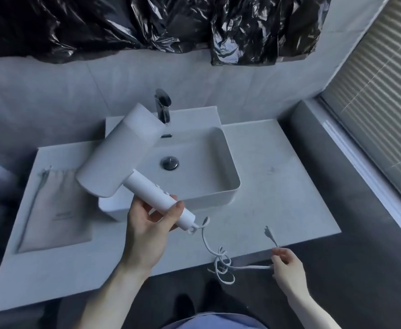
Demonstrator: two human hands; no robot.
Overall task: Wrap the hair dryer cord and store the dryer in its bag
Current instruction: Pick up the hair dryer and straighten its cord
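Holding hair dryer [123, 150] by handle at frame centre, left hand [147, 233] closed round it. Right hand [287, 269] pinching cord [221, 260] near plug [269, 233], lower right. Cord looking limp, tangle-prone; dryer rigid, smooth. Bag [54, 210] lying flat on bench [277, 174], left.

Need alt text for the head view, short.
Left hand holds a white dryer by its handle above the sink; right hand pinches its tangled cord near the plug. A bag lies flat on the counter.
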